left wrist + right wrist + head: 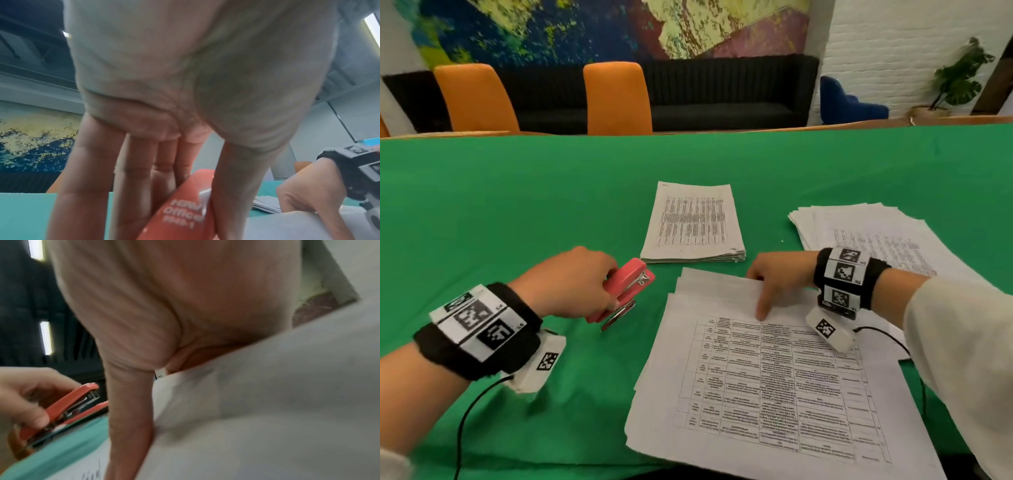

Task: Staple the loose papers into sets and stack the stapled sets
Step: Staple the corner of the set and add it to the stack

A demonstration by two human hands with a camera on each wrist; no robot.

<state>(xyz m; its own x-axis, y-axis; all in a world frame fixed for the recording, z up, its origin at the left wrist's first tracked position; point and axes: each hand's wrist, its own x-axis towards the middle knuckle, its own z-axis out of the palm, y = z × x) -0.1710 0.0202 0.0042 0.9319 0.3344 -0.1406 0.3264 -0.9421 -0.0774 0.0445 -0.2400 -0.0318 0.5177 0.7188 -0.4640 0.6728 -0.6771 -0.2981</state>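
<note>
My left hand [606,286] grips a red stapler [624,289] just above the green cloth, its mouth open toward the papers; the left wrist view shows the stapler [185,211] between thumb and fingers. A set of loose printed sheets [767,383] lies in front of me, a little fanned. My right hand [760,294] pinches its far edge, thumb on the top sheet, fingers hidden behind the paper [267,402] in the right wrist view. A neat stack of stapled sets [693,222] lies beyond. The stapler sits left of the sheets' far left corner, not touching them.
A spread pile of loose papers [876,233] lies at the right, partly under my right wrist. The green tablecloth [500,205] covers the table. Two orange chairs [616,99] and a black sofa stand past the far edge. Cables hang from both wrist cameras.
</note>
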